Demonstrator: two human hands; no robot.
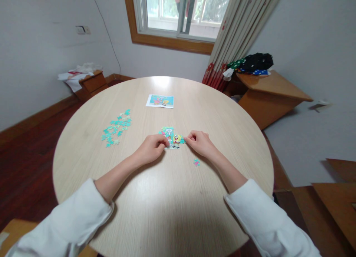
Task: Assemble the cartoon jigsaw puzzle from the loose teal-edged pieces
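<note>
A partly joined jigsaw puzzle (168,132) with cartoon figures lies flat near the middle of the round table (167,212). My left hand (152,147) has its fingers curled together at the puzzle's left edge, covering part of it. On the opposite side, my right hand (202,142) is closed in a pinch, its fingertips at a teal puzzle piece (182,141) by the puzzle's right edge. Whether that piece is locked into the puzzle I cannot tell. A loose pink and teal piece (196,162) lies below my right hand.
Many loose teal pieces (119,126) are scattered on the table's left side. Behind the puzzle lies a printed reference picture (160,101). A wooden cabinet (269,90) with cloths on it stands at the back right, beside a curtain (236,30).
</note>
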